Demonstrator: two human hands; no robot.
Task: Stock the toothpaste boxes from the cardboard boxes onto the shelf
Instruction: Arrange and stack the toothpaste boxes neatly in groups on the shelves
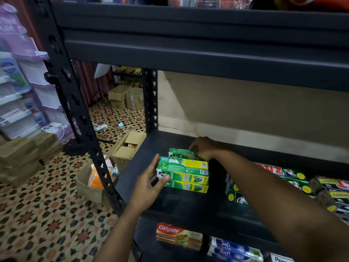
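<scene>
A person's right hand (201, 148) curled its fingers over the top of the far green toothpaste box (180, 153) at the back of a dark metal shelf (143, 157), pinching it from above, while the left hand (149, 183), fingers spread and thumb out, pressed against the left ends of the near stack of green toothpaste boxes (184, 175). The stack stood two or three boxes high, near the shelf's left end, with the far box just behind it and touching or nearly so; which could not be told. To the right, apart from the stack, sat green-and-red packs (290, 175) and darker cartons (332, 188).

The risk appeared to lie in the stack itself: the boxes looked light and loosely squared, so a push from the left hand that ran uneven, or a knock from the right forearm crossing above them, could skew the pile or tip a box off the shelf's near edge.

On the patterned floor (37, 214) to the left, an open cardboard box (128, 146) showed something orange-brown inside, too dim to name, and a nearer cardboard box (90, 186) held orange and pale packets. Two more cardboard boxes (125, 96) stood far back, contents unseen. On the lower shelf lay Colgate packs (177, 235) and Safi tubes (232, 248).
</scene>
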